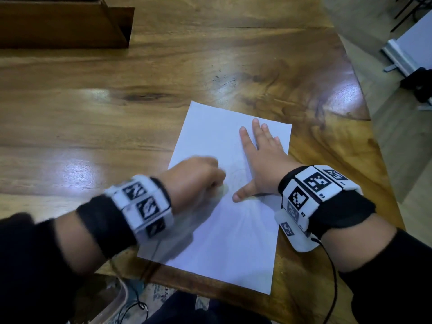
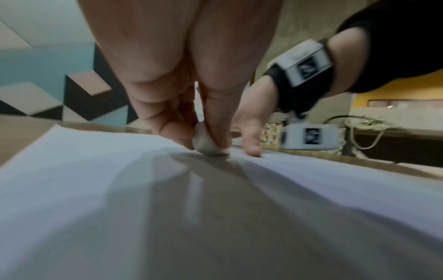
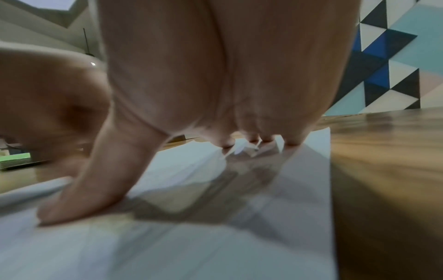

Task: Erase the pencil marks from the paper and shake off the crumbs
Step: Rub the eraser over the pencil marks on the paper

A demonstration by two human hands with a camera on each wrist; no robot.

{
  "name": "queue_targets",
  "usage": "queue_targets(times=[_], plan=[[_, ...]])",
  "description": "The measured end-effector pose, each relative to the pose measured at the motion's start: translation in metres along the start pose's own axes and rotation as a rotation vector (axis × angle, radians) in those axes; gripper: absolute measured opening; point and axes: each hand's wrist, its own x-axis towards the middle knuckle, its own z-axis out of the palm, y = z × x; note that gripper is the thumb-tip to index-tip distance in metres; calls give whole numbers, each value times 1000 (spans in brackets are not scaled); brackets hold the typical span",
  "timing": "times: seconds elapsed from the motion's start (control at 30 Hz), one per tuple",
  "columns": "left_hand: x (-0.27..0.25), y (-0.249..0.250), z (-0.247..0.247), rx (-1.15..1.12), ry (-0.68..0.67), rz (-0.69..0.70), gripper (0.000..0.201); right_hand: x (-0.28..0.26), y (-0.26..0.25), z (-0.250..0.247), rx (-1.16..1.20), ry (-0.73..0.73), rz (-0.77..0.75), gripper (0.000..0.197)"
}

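A white sheet of paper (image 1: 217, 136) lies on the wooden table (image 1: 117, 113), near its front right corner. Faint pencil lines (image 1: 236, 174) show at the sheet's middle. My left hand (image 1: 198, 178) is curled and blurred over that spot. In the left wrist view its fingers (image 2: 215, 121) pinch a small pale eraser (image 2: 206, 145) whose bottom touches the paper (image 2: 95, 180). My right hand (image 1: 259, 157) lies flat on the sheet's right side, fingers straight and spread, thumb (image 3: 81, 193) pressed on the paper (image 3: 215, 236).
A dark wooden box (image 1: 63, 24) stands at the table's back left. The table's right edge (image 1: 364, 108) runs close to the paper. A cable (image 1: 332, 277) hangs from my right wrist band. Floor and a white stand (image 1: 402, 54) lie beyond the right edge.
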Motion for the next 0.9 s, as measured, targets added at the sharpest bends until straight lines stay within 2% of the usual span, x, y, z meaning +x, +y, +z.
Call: queue_targets(times=[0.03, 0.1, 0.13, 0.23, 0.3, 0.37, 0.4, 0.47, 0.5, 0.53, 0.57, 0.6, 0.63, 0.67, 0.73, 0.8, 0.9], plan=[[-14, -5, 7, 114, -59, 103, 17, 0, 0, 0, -2, -1, 3, 147], [-33, -8, 17, 126, -110, 222, 9, 1, -1, 0, -9, -3, 9, 147], [-33, -8, 17, 1, -121, 164, 7, 1, -1, 0, -16, -2, 11, 147], [-5, -2, -6, 75, 56, 95, 6, 1, -2, -1, -30, -7, 16, 147], [13, 5, -10, -77, 147, -16, 10, 0, -3, -1, -28, -13, 23, 147], [8, 7, 1, -338, 29, -145, 12, 0, -3, -2, -27, -13, 24, 147], [-4, 7, 6, -280, -28, -122, 14, 0, -3, -2, -27, -12, 25, 148], [-28, 1, 15, -60, -132, -31, 32, 1, -3, -1, -31, -7, 25, 148], [-35, 0, 17, -22, -181, 15, 40, 2, -3, 0, -31, -4, 27, 148], [-36, -1, 16, 0, -180, 48, 37, 2, -3, 0, -32, 0, 27, 148], [-30, 0, 11, -95, -193, -26, 29, 2, -3, 0, -33, 3, 27, 148], [-22, -2, 2, -61, -151, -80, 21, 2, -3, 0, -36, 5, 27, 148], [-14, 0, -8, -93, -18, -99, 16, 2, -3, 0, -39, 5, 28, 148], [-8, -2, -12, -71, 67, -51, 11, 2, -4, 0, -42, 4, 30, 148], [-5, -7, -10, -108, 68, -30, 5, 1, -4, -1, -48, 0, 31, 148], [-28, -15, 4, -64, 68, 21, 7, 1, -4, -1, -44, -2, 31, 147], [-59, -18, 14, -9, -82, 126, 4, 0, -4, -2, -37, 5, 28, 146]])
